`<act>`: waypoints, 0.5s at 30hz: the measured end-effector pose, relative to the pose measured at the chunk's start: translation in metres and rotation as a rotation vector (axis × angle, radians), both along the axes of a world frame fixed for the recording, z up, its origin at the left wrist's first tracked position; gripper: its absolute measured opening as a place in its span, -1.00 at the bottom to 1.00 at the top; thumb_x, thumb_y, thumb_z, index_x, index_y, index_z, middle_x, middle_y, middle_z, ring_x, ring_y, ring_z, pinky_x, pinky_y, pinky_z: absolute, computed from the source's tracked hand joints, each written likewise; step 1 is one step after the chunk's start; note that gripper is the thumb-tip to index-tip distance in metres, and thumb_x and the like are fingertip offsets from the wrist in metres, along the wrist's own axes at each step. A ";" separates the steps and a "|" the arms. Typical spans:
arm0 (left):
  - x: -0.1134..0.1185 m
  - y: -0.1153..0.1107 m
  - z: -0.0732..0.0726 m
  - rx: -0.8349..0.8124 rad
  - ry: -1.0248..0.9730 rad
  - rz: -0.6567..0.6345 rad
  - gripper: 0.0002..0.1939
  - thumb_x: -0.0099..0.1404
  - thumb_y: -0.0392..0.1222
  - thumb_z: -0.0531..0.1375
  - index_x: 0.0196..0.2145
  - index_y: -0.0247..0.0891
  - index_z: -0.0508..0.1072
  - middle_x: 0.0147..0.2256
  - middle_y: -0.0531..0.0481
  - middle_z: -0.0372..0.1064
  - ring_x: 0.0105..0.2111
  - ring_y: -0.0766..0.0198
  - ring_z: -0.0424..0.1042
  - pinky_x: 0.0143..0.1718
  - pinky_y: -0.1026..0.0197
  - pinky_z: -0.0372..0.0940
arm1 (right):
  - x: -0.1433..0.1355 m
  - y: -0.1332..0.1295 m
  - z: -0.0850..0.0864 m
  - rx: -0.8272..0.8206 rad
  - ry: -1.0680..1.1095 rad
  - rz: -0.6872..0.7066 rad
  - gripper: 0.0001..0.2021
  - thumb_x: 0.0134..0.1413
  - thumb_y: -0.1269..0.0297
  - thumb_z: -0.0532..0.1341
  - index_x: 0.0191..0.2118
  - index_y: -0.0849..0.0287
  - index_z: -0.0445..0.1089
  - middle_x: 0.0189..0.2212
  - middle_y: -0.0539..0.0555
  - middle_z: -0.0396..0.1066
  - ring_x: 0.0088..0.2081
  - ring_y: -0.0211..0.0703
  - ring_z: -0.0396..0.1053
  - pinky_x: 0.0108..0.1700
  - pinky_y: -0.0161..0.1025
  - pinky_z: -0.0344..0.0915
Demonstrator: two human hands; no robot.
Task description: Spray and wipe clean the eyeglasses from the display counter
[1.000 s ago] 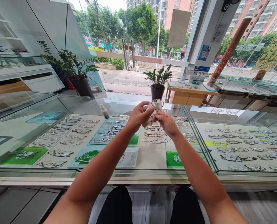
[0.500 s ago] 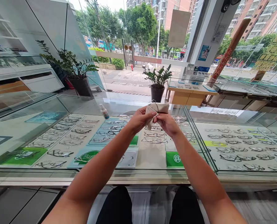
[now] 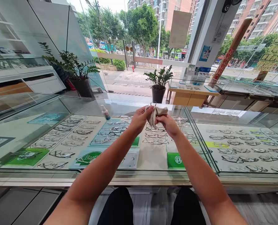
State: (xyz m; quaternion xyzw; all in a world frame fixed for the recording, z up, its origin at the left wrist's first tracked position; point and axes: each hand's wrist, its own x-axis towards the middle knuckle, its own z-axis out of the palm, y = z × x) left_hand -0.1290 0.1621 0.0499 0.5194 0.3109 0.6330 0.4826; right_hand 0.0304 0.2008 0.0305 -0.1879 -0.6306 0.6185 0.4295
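Note:
Above the glass display case, my left hand (image 3: 140, 118) pinches a beige cloth (image 3: 161, 111) from the left. My right hand (image 3: 169, 124) is closed on the lower right side of the same cloth. A thin dark frame part, like that of a pair of glasses (image 3: 153, 103), shows at the cloth's top edge; the rest of it is hidden by the cloth and fingers. A folded corner of cloth hangs down between my hands. Behind and to the left of my left hand stands a small white spray bottle (image 3: 105, 112) on the glass.
Rows of glasses (image 3: 155, 141) lie inside the glass case (image 3: 153, 172) under my hands, with green cards (image 3: 175, 160) among them. A potted plant (image 3: 158, 92) stands beyond the case, another (image 3: 82, 87) at the back left. A wooden table (image 3: 191, 93) is at the back right.
My left hand has moved up slightly along the cloth, and the cloth is folded differently, its corner now hanging between my hands. My right hand has shifted slightly lower.

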 end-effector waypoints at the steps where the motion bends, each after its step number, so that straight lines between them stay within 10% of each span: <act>1: -0.002 0.001 0.001 0.000 -0.003 -0.016 -0.37 0.10 0.40 0.54 -0.39 -0.25 0.51 -0.57 0.05 0.43 -0.59 0.29 0.40 -0.49 0.20 0.38 | 0.001 0.001 0.001 0.014 0.001 -0.011 -0.79 0.00 0.11 0.33 -0.50 0.12 0.55 -0.47 0.04 0.47 -0.27 -0.09 0.37 0.02 -0.08 0.34; 9: -0.020 -0.001 0.007 0.017 0.127 -0.209 -0.48 0.19 0.17 0.58 -0.18 -0.30 0.60 -0.36 -0.06 0.57 -0.37 0.26 0.52 -0.29 0.25 0.42 | 0.009 0.001 0.009 0.009 0.025 -0.045 -0.73 0.04 0.09 0.29 -0.54 0.12 0.56 -0.46 0.07 0.46 -0.24 -0.06 0.38 0.04 -0.08 0.32; 15: -0.016 -0.001 0.002 0.087 0.156 -0.107 -0.51 0.16 0.08 0.60 -0.17 -0.28 0.56 -0.40 -0.05 0.59 -0.41 0.20 0.56 -0.34 0.22 0.43 | 0.007 0.001 0.008 -0.001 0.027 0.030 -0.72 0.05 0.06 0.30 -0.54 0.11 0.51 -0.44 0.08 0.45 -0.22 -0.04 0.39 0.08 -0.06 0.33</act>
